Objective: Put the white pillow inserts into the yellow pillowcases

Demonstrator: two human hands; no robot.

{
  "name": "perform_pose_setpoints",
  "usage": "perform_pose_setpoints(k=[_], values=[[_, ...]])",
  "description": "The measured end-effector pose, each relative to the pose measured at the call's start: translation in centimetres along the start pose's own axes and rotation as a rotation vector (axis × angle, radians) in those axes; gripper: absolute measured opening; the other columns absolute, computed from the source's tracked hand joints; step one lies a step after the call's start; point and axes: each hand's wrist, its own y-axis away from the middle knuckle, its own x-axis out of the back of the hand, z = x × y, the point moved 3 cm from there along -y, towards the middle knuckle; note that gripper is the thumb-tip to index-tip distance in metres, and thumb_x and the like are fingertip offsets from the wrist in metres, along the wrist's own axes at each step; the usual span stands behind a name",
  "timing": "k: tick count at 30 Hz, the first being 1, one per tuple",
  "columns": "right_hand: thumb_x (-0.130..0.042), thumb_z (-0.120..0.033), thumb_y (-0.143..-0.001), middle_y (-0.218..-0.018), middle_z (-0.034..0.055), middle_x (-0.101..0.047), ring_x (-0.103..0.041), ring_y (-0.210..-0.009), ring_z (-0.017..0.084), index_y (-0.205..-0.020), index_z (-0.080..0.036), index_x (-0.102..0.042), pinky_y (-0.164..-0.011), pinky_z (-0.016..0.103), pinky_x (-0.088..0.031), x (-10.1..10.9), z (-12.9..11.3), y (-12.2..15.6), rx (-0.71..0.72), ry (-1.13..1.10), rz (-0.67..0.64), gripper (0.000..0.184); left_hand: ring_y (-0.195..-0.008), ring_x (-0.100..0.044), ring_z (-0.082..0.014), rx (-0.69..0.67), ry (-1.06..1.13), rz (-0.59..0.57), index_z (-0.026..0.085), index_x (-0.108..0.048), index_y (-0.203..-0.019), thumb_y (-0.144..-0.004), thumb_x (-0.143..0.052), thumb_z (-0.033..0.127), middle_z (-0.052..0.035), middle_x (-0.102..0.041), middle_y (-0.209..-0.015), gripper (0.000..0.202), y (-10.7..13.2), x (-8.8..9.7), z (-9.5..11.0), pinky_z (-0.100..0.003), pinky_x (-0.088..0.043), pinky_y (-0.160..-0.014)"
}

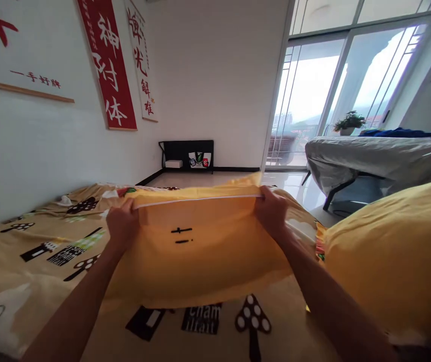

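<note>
A yellow pillowcase (pixel 200 251) is held up over a bed, its far open edge showing a white strip. My left hand (pixel 121 226) is closed on the left corner of that edge. My right hand (pixel 273 211) is closed on the right corner, so the edge is stretched between them. The pillowcase hangs down toward me and rests on the patterned tan bedspread (pixel 30 261). A plump yellow pillow (pixel 392 256) lies at my right, next to my right forearm.
A white wall with red and white calligraphy scrolls (pixel 109 65) runs along the left. A low black stand (pixel 187 155) sits at the far wall. A table under a grey cover (pixel 373 158) stands at the right before glass doors (pixel 313 95).
</note>
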Motion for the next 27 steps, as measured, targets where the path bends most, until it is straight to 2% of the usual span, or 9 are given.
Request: perform_pose_setpoints(k=[2,3,7,12,16,19,22,24,27], values=[[-0.04,-0.017,-0.077,-0.054,0.002,-0.05,-0.044,-0.055,0.016,-0.071,-0.017,-0.057,-0.054,0.025,-0.023,-0.1,0.4,0.1,-0.008,-0.091,0.214,0.018,-0.064,-0.045,-0.0216,0.047,0.03,0.116,0.019,-0.061,-0.076,-0.079,-0.04,0.024,-0.0023,-0.042,-0.056,0.021,1.2,-0.7,-0.9,-0.029,-0.025,-0.059],[-0.042,-0.017,-0.076,-0.053,0.0019,-0.05,-0.044,-0.055,0.016,-0.071,-0.017,-0.057,-0.054,0.025,-0.023,-0.6,0.4,0.1,0.019,-0.109,0.213,0.016,-0.064,-0.044,-0.0216,0.064,0.043,0.124,0.019,-0.06,-0.075,-0.077,-0.04,0.023,-0.0013,-0.038,-0.055,0.021,1.5,-1.3,-1.1,-0.029,-0.025,-0.059],[-0.043,-0.011,-0.072,-0.053,0.0031,-0.053,-0.045,-0.052,0.015,-0.071,-0.016,-0.06,-0.053,0.025,-0.023,-3.7,0.2,0.2,0.06,-0.058,-0.011,0.018,-0.059,-0.038,-0.0211,0.059,0.099,0.009,0.02,-0.06,-0.071,-0.074,-0.041,0.022,0.0004,-0.031,-0.051,0.019,1.4,-4.0,-0.7,-0.029,-0.024,-0.058],[-0.041,-0.008,-0.07,-0.056,0.0053,-0.058,-0.049,-0.054,0.016,-0.073,-0.016,-0.062,-0.054,0.025,-0.026,-5.1,1.2,5.3,0.095,-0.031,-0.081,0.023,-0.069,-0.047,-0.0239,-0.006,0.148,0.237,0.018,-0.063,-0.072,-0.071,-0.043,0.022,-0.0045,-0.045,-0.057,0.02,4.4,-5.8,-2.3,-0.03,-0.031,-0.061],[-0.046,-0.008,-0.064,-0.05,0.003,-0.056,-0.047,-0.049,0.014,-0.068,-0.018,-0.062,-0.051,0.025,-0.026,-5.7,1.1,8.3,0.192,-0.039,-0.186,0.019,-0.054,-0.042,-0.0208,-0.24,0.046,0.012,0.02,-0.06,-0.063,-0.069,-0.044,0.019,-0.0035,-0.048,-0.05,0.017,8.0,-7.2,-4.0,-0.031,-0.031,-0.06],[-0.045,-0.009,-0.068,-0.053,0.0048,-0.058,-0.05,-0.053,0.015,-0.065,-0.018,-0.06,-0.055,0.025,-0.03,-5.1,2.1,8.0,0.19,-0.029,-0.196,0.018,-0.052,-0.045,-0.0212,-0.31,0.001,0.093,0.022,-0.054,-0.058,-0.075,-0.043,0.025,-0.0024,-0.049,-0.045,0.02,9.0,-6.1,-5.1,-0.033,-0.035,-0.064],[-0.043,-0.01,-0.07,-0.053,0.0045,-0.058,-0.053,-0.055,0.016,-0.066,-0.018,-0.06,-0.058,0.024,-0.035,-3.9,3.5,9.4,0.24,-0.08,-0.161,0.02,-0.053,-0.051,-0.0199,-0.475,0.026,0.237,0.02,-0.059,-0.071,-0.075,-0.043,0.02,-0.0001,-0.056,-0.049,0.016,10.3,-4.2,-5.5,-0.035,-0.038,-0.074],[-0.041,-0.011,-0.07,-0.053,0.0041,-0.059,-0.054,-0.054,0.016,-0.07,-0.018,-0.063,-0.056,0.024,-0.038,-2.7,4.2,11.4,0.312,-0.192,-0.187,0.023,-0.056,-0.055,-0.0198,-0.585,0.048,0.262,0.018,-0.061,-0.081,-0.072,-0.044,0.014,-0.0005,-0.06,-0.053,0.02,11.9,-3.0,-5.9,-0.035,-0.039,-0.075],[-0.043,-0.019,-0.077,-0.06,0.0033,-0.064,-0.058,-0.056,0.016,-0.079,-0.02,-0.067,-0.054,0.025,-0.042,-0.1,5.9,13.2,0.324,-0.413,-0.447,0.024,-0.067,-0.061,-0.0209,-0.647,0.061,0.178,0.021,-0.062,-0.084,-0.07,-0.046,0.011,-0.0032,-0.068,-0.072,0.024,14.3,-1.4,-7.6,-0.035,-0.038,-0.073]])
